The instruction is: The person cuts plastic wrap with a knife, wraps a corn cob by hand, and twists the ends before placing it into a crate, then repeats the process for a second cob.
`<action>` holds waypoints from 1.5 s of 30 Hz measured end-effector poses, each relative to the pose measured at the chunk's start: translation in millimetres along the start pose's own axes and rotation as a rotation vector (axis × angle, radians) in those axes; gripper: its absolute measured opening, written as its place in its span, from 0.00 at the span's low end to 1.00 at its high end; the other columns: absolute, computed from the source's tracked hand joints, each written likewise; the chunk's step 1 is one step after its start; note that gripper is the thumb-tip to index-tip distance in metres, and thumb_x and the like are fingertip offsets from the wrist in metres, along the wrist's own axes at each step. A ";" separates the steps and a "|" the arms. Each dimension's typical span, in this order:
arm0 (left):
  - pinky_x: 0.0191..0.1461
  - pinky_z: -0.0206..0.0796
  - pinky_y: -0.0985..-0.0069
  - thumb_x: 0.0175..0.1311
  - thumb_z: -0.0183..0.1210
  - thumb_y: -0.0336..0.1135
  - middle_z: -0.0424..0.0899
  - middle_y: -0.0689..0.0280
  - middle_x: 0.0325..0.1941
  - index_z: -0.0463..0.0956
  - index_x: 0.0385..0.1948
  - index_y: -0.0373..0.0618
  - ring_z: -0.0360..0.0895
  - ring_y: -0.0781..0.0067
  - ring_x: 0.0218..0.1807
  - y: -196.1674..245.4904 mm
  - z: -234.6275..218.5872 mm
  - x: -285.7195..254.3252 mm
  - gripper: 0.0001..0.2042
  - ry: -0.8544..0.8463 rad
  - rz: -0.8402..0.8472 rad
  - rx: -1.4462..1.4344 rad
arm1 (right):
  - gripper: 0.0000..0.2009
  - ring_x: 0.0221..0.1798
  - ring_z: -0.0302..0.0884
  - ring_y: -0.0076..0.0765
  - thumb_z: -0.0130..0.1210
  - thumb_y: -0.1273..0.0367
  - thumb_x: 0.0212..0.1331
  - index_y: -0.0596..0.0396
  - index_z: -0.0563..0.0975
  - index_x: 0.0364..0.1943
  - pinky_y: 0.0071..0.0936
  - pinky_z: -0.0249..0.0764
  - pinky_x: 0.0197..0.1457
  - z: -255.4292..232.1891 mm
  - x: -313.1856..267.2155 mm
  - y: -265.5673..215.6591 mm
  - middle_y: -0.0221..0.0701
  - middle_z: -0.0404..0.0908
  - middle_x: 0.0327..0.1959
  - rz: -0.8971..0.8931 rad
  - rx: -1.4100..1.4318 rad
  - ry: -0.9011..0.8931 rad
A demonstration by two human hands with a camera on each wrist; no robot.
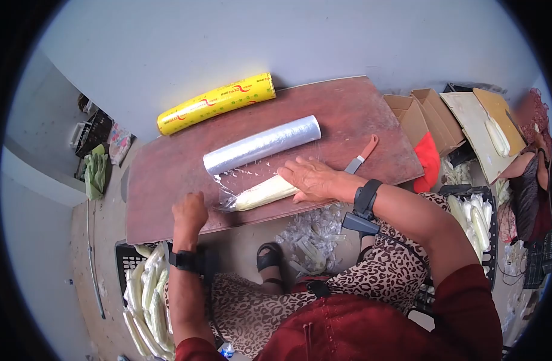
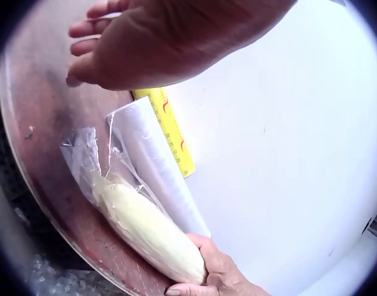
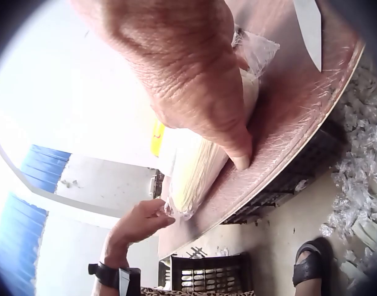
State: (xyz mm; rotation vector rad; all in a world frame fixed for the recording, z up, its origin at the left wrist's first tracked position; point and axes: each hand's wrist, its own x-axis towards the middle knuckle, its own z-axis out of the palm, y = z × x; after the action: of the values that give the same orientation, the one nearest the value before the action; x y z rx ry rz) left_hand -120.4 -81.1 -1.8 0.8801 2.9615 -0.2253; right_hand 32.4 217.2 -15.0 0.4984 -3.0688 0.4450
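A peeled corn cob (image 1: 265, 192) is laid on a sheet of cling film (image 1: 243, 178) near the front edge of a reddish-brown board (image 1: 179, 162). The right hand (image 1: 312, 178) is placed over the right end of the cob; in the right wrist view the thumb (image 3: 241, 157) is pressed down against the board beside the cob, and the fingers are curved over the cob's top, so the cob is held under the hand. The left hand (image 1: 189, 212) is positioned at the left end of the film, at the board's front edge. In the right wrist view its fingertips (image 3: 161, 213) are seen touching the film's end; whether the film is actually pinched cannot be told.

Just behind the cob, a roll of clear film (image 1: 262, 144) is laid across the board, the sheet being drawn from it. A yellow roll (image 1: 217, 103) is laid at the board's far edge, well apart from the cob. A knife (image 1: 361, 156) with a reddish handle is placed on the board just right of the right hand. Crates holding further cobs (image 1: 146, 295) are located on the floor at the left, and a further crate (image 1: 475, 219) at the right.
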 end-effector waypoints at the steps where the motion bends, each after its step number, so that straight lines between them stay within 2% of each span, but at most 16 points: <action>1: 0.47 0.69 0.55 0.59 0.57 0.35 0.81 0.52 0.40 0.79 0.37 0.41 0.78 0.46 0.45 -5.3 -5.7 0.5 0.09 0.106 -0.072 0.080 | 0.31 0.56 0.69 0.53 0.71 0.62 0.46 0.57 0.67 0.52 0.49 0.70 0.56 0.0 -0.1 -0.2 0.41 0.70 0.52 -0.001 -0.003 0.002; 2: 0.47 0.69 0.56 0.59 0.57 0.33 0.80 0.53 0.41 0.78 0.37 0.41 0.77 0.46 0.45 -8.7 -11.1 1.8 0.09 0.213 -0.142 0.160 | 0.31 0.55 0.70 0.53 0.71 0.62 0.45 0.57 0.67 0.52 0.49 0.70 0.56 1.7 -0.1 -0.5 0.41 0.71 0.51 0.008 -0.005 0.008; 5: 0.47 0.67 0.58 0.58 0.57 0.31 0.77 0.55 0.42 0.76 0.40 0.41 0.74 0.48 0.47 15.2 -32.6 7.8 0.10 0.513 -0.028 -0.045 | 0.31 0.55 0.70 0.53 0.71 0.61 0.45 0.57 0.68 0.51 0.50 0.71 0.56 2.2 1.1 0.4 0.41 0.71 0.51 0.005 -0.018 0.007; 7: 0.48 0.67 0.59 0.57 0.59 0.31 0.77 0.54 0.44 0.74 0.44 0.39 0.74 0.50 0.47 57.7 -33.1 1.4 0.14 0.645 0.186 -0.333 | 0.30 0.55 0.70 0.53 0.71 0.61 0.44 0.57 0.68 0.50 0.50 0.71 0.55 1.0 1.7 0.3 0.41 0.71 0.50 0.006 -0.033 0.001; 11: 0.55 0.65 0.58 0.55 0.66 0.42 0.75 0.54 0.50 0.69 0.54 0.38 0.73 0.50 0.51 130.5 -13.1 -25.3 0.27 0.468 0.545 -0.418 | 0.30 0.54 0.71 0.52 0.72 0.61 0.43 0.56 0.68 0.49 0.50 0.71 0.54 5.2 3.8 2.1 0.40 0.71 0.50 0.017 -0.039 0.023; 14: 0.56 0.63 0.57 0.52 0.68 0.47 0.75 0.55 0.50 0.66 0.56 0.38 0.73 0.53 0.52 139.7 -1.2 -23.9 0.33 0.436 0.570 -0.272 | 0.31 0.55 0.70 0.51 0.73 0.61 0.41 0.55 0.69 0.49 0.51 0.71 0.54 11.4 4.6 5.8 0.40 0.70 0.51 0.021 -0.002 0.062; 17: 0.49 0.63 0.60 0.51 0.67 0.51 0.74 0.59 0.46 0.65 0.54 0.41 0.73 0.58 0.48 134.1 8.0 -14.7 0.33 0.294 0.446 -0.249 | 0.33 0.58 0.68 0.50 0.74 0.60 0.39 0.54 0.69 0.50 0.51 0.69 0.54 1.2 1.2 -4.6 0.39 0.67 0.52 0.043 -0.065 0.071; 18: 0.48 0.63 0.60 0.52 0.67 0.52 0.74 0.60 0.43 0.66 0.54 0.42 0.73 0.58 0.47 134.3 7.2 -14.1 0.32 0.331 0.459 -0.246 | 0.35 0.59 0.66 0.49 0.74 0.59 0.37 0.54 0.69 0.51 0.50 0.68 0.55 0.7 1.2 -5.4 0.39 0.66 0.53 0.064 -0.047 0.063; 21: 0.51 0.65 0.58 0.51 0.68 0.51 0.76 0.55 0.47 0.66 0.56 0.38 0.74 0.53 0.49 133.4 2.4 -13.2 0.35 0.247 0.459 -0.278 | 0.36 0.58 0.66 0.49 0.74 0.59 0.38 0.55 0.68 0.52 0.48 0.67 0.55 3.7 1.3 -4.0 0.39 0.66 0.53 0.078 -0.028 0.103; 23: 0.50 0.66 0.59 0.51 0.68 0.50 0.76 0.55 0.45 0.67 0.53 0.38 0.74 0.52 0.48 131.2 4.3 -10.6 0.33 0.276 0.482 -0.301 | 0.38 0.58 0.66 0.49 0.73 0.59 0.40 0.56 0.65 0.56 0.49 0.67 0.54 9.9 0.1 0.1 0.39 0.67 0.53 0.063 -0.023 0.138; 24: 0.48 0.66 0.58 0.51 0.68 0.48 0.76 0.54 0.43 0.67 0.52 0.39 0.74 0.51 0.47 129.5 7.0 -7.9 0.31 0.312 0.514 -0.340 | 0.37 0.57 0.66 0.50 0.72 0.59 0.41 0.56 0.64 0.56 0.50 0.67 0.55 10.5 -2.2 0.3 0.40 0.67 0.53 0.053 -0.043 0.157; 28: 0.46 0.68 0.56 0.47 0.71 0.48 0.75 0.55 0.43 0.70 0.48 0.43 0.75 0.51 0.44 130.7 -0.1 -2.0 0.29 0.213 0.469 -0.350 | 0.32 0.56 0.68 0.53 0.69 0.60 0.44 0.58 0.65 0.51 0.52 0.68 0.58 17.8 -3.6 2.2 0.42 0.68 0.50 0.034 -0.074 0.215; 33: 0.47 0.69 0.57 0.46 0.72 0.49 0.77 0.53 0.42 0.72 0.45 0.42 0.75 0.49 0.45 114.9 5.3 -5.8 0.28 0.206 0.462 -0.422 | 0.30 0.57 0.67 0.52 0.68 0.61 0.45 0.58 0.66 0.51 0.49 0.66 0.60 8.3 -7.5 3.9 0.41 0.69 0.51 0.042 0.091 0.124; 40: 0.49 0.70 0.57 0.43 0.72 0.56 0.79 0.54 0.43 0.71 0.41 0.40 0.76 0.47 0.49 93.7 6.8 2.6 0.31 0.044 0.437 -0.437 | 0.33 0.58 0.66 0.51 0.69 0.64 0.44 0.54 0.66 0.56 0.47 0.65 0.61 4.9 -8.0 9.8 0.40 0.68 0.51 0.078 0.133 0.048; 42: 0.49 0.70 0.57 0.43 0.71 0.58 0.80 0.53 0.43 0.71 0.39 0.41 0.77 0.47 0.49 90.0 5.2 5.7 0.32 -0.020 0.394 -0.383 | 0.34 0.57 0.66 0.51 0.70 0.66 0.43 0.53 0.66 0.56 0.47 0.65 0.61 4.9 -8.4 12.8 0.40 0.68 0.51 0.044 0.152 0.089; 45: 0.49 0.71 0.57 0.43 0.71 0.60 0.82 0.52 0.43 0.72 0.39 0.41 0.79 0.47 0.49 84.7 -6.8 8.9 0.32 -0.154 0.314 -0.335 | 0.35 0.57 0.66 0.51 0.69 0.66 0.43 0.52 0.65 0.58 0.47 0.66 0.61 0.6 -8.9 12.5 0.40 0.68 0.50 0.111 0.143 -0.010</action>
State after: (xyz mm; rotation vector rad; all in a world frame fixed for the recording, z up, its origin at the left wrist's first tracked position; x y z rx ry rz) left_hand -81.6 -5.1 -6.5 1.1909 2.5655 0.1998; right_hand 37.0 231.1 -19.5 0.3340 -3.0996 0.6699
